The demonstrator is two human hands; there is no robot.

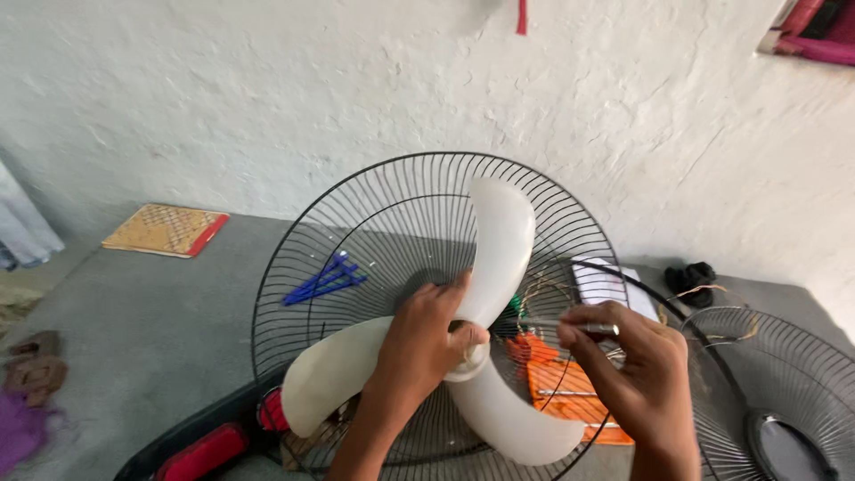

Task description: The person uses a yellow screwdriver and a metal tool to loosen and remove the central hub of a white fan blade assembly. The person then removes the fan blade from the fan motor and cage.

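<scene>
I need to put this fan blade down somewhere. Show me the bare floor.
The widest bare patch is the grey floor between the woven mat by the wall and the fan guard. It is crowded to the right: an orange case, a white box and a second grille crowd around the right hand.

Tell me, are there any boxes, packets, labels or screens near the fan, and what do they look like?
White box: behind the fan guard, right of the white fan blade; flat, rectangular, plain white, partly hidden by wires.
Orange case: behind the guard, below the right hand; flat, ridged orange plastic.
Woven mat: on the floor by the wall, far left; square, yellow checks, red edge.
No screens or signs show.
</scene>
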